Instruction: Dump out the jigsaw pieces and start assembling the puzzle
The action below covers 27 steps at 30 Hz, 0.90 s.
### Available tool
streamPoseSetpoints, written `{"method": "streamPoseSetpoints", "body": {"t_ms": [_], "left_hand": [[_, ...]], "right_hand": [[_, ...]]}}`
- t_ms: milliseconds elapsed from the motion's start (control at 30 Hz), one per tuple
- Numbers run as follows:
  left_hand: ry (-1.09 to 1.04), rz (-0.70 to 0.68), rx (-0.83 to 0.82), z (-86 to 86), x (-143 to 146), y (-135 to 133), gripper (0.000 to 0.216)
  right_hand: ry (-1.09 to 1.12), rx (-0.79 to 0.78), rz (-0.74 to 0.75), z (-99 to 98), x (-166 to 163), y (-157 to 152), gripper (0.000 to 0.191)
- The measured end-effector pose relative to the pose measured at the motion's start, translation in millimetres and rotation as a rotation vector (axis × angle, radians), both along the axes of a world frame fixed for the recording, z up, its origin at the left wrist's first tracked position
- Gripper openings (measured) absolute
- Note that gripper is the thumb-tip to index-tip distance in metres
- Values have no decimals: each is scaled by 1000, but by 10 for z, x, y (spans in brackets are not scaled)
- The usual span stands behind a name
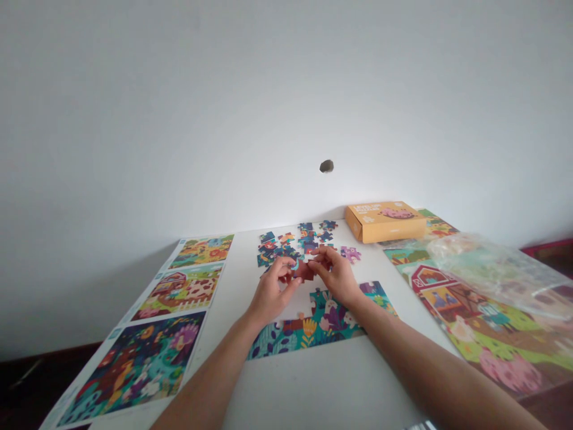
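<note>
My left hand (272,291) and my right hand (335,273) meet over the middle of the white table (322,388). Both pinch the same dark red jigsaw piece (304,272) between their fingertips, a little above the tabletop. Just below my hands lies a partly joined strip of puzzle (313,325) in teal with flowers and leaves. Beyond my fingers, several loose puzzle pieces (298,242) are scattered, mostly blue, with one purple piece (350,254) to the right.
A sheet of printed reference pictures (170,316) lies on the left. An orange cardboard box (384,221) stands at the back right. A finished farm puzzle (483,325) covers the right side under a clear plastic bag (496,269). A white wall rises behind.
</note>
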<state>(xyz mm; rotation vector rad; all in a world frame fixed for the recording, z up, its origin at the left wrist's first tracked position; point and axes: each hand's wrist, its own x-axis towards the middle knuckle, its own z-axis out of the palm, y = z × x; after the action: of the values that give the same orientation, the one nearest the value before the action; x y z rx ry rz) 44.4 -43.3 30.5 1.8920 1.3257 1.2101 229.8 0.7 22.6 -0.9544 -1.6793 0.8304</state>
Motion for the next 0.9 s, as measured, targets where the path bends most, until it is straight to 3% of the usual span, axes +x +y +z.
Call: {"method": "streamPoseSetpoints", "body": {"t_ms": [133, 267, 333, 600, 900], "left_hand": [[4, 31, 37, 7, -16, 15, 13], [-36, 38, 30, 27, -37, 5, 15], [-26, 1, 6, 39, -48, -8, 20], [153, -195, -93, 90, -61, -44, 8], [335, -144, 17, 84, -69, -8, 11]], "right_hand": [[-39, -27, 6, 7, 8, 1, 20], [-63, -30, 38, 46, 7, -17, 17], [-94, -36, 82, 64, 6, -32, 14], [-280, -34, 301, 69, 11, -89, 3], [-394, 61, 295, 75, 24, -57, 2]]}}
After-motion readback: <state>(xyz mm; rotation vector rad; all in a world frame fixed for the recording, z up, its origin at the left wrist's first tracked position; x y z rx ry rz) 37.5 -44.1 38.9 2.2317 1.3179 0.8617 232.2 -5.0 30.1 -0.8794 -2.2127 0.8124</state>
